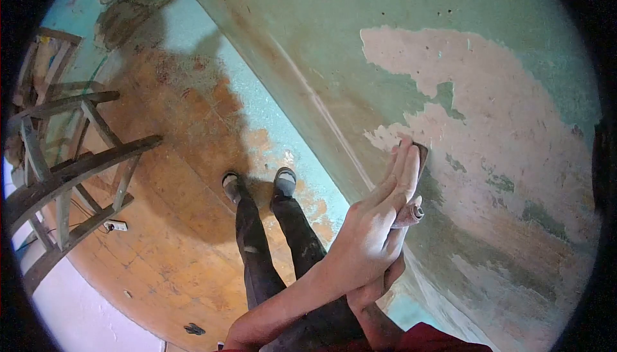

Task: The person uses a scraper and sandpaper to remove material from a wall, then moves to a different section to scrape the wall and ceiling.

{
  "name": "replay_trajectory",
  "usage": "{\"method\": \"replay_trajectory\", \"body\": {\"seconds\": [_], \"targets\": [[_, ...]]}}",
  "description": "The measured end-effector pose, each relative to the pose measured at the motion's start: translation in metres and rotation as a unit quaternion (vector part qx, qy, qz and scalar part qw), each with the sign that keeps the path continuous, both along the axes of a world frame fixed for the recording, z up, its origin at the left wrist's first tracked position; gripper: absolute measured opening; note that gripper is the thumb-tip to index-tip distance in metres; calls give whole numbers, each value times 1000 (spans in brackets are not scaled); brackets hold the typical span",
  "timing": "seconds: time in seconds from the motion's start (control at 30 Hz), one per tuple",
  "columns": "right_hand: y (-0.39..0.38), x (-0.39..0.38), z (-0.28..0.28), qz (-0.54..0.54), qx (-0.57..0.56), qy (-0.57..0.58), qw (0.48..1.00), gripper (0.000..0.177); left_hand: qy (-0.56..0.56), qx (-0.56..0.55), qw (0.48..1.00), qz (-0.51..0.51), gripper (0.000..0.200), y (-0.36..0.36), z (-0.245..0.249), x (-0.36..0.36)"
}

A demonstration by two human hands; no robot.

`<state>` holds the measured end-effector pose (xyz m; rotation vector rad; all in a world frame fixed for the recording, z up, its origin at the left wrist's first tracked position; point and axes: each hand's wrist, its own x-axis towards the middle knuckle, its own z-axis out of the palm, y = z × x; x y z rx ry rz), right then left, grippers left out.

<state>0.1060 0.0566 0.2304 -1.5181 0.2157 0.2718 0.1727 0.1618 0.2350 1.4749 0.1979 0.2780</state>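
My left hand reaches up to the wall, its fingers straight and pressed together on a brown sheet that looks like sandpaper. The sheet's dark edge shows beyond the fingertips. A rolled end, probably of the same sheet, sticks out beside the thumb. My right hand is lower and behind the left, close against it. Its fingers are mostly hidden, so I cannot see what they hold. The wall is green, with a large bare pinkish patch of uneven edge around the hands.
A wooden ladder-like stand is at the left on the worn orange floor. Near it lies a white power strip with a cable. My shoes stand beside the wall's base. A small dark object lies on the floor.
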Motion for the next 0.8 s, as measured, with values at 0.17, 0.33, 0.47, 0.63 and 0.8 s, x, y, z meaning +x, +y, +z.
{"method": "replay_trajectory", "body": {"seconds": [0.17,0.33,0.47,0.63,0.8], "targets": [[-9,-2,-14,151,-423,-317,835,58,-6,-18,1000,2,56,17,-1,7],[-21,8,-11,171,-293,-113,934,48,37,-71,997,-8,61,5,0,1],[-31,-24,-49,-32,-136,-180,974,54,30,-42,998,-22,62,19,5,5],[26,31,8,122,-237,-155,951,51,13,-15,1000,8,60,10,6,6],[16,44,30,103,-73,1,992,48,9,22,999,35,59,35,12,23]]}}
